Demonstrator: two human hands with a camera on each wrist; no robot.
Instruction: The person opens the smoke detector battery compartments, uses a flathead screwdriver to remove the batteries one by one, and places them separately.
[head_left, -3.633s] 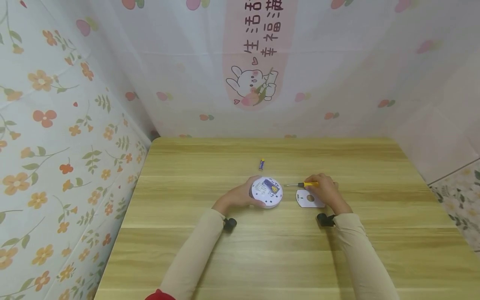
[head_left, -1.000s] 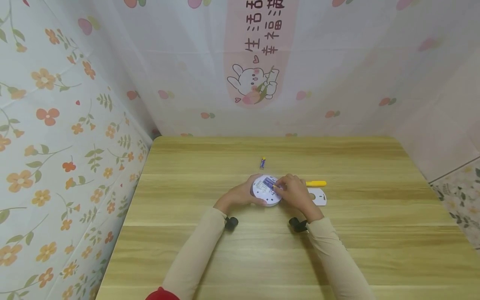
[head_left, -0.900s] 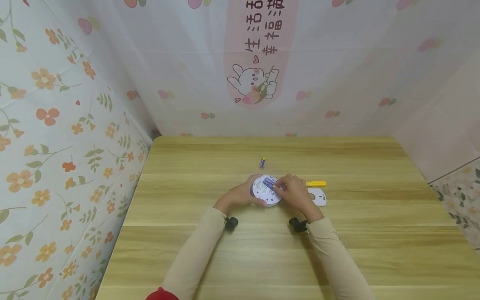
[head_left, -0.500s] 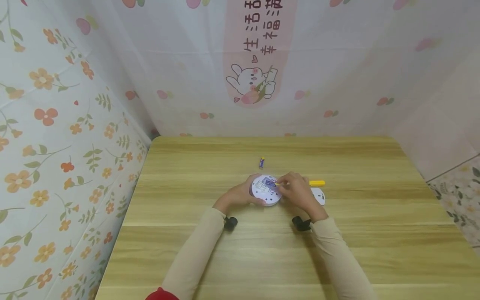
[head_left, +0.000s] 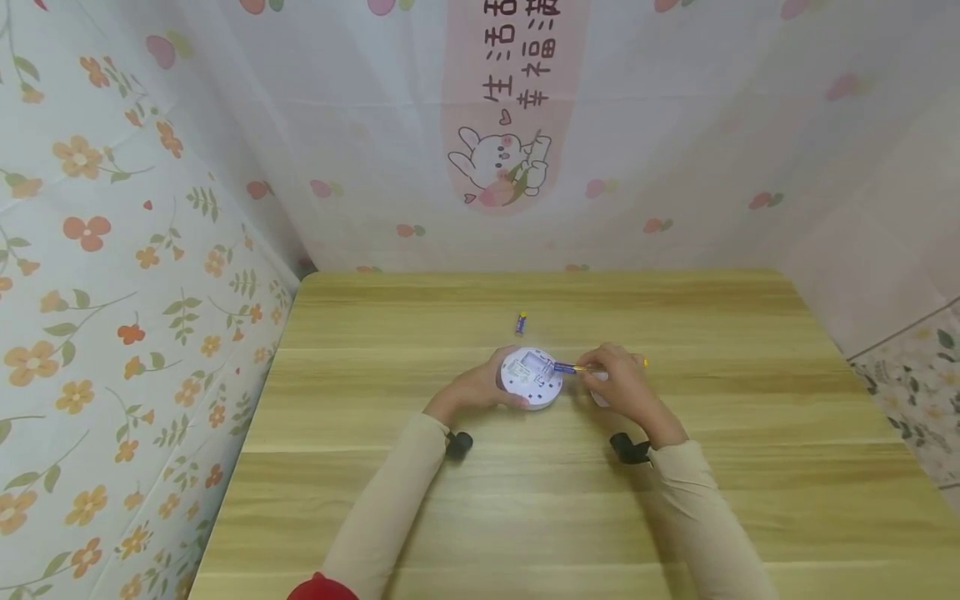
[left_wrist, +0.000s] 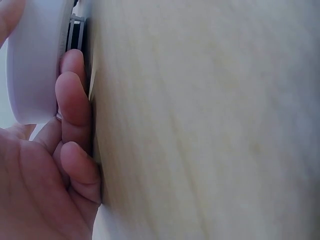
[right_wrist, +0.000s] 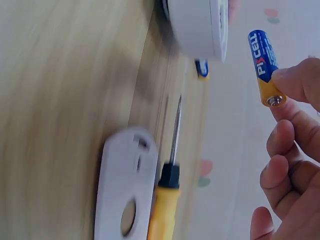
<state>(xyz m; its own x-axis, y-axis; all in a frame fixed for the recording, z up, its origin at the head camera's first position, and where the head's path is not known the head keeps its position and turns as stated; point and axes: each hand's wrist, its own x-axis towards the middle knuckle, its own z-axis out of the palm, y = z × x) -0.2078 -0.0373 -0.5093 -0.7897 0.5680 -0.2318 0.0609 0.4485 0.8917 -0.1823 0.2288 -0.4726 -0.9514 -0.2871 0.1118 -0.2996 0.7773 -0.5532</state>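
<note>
My left hand (head_left: 480, 385) grips the side of a round white device (head_left: 531, 379) that looks like a smoke alarm, its back with the open battery compartment facing up. In the left wrist view, curled fingers (left_wrist: 75, 100) lie under its rim. To its right, my right hand (head_left: 618, 379) pinches a blue and yellow battery (right_wrist: 264, 60) between thumb and fingers, the yellow end nearer the hand. In the head view this battery reaches to the device's right edge. The compartment shows bare white inside.
Another blue and yellow battery (head_left: 521, 323) lies on the table behind the device. A yellow-handled screwdriver (right_wrist: 172, 185) and a flat white plate with a round hole (right_wrist: 125, 185) lie under the right hand. Patterned curtains (head_left: 375, 150) rise behind and left of the table.
The screwdriver was put down beside the plate. The right hand then reached to the compartment and has drawn the battery out to the right. The left hand has kept its grip on the device.
</note>
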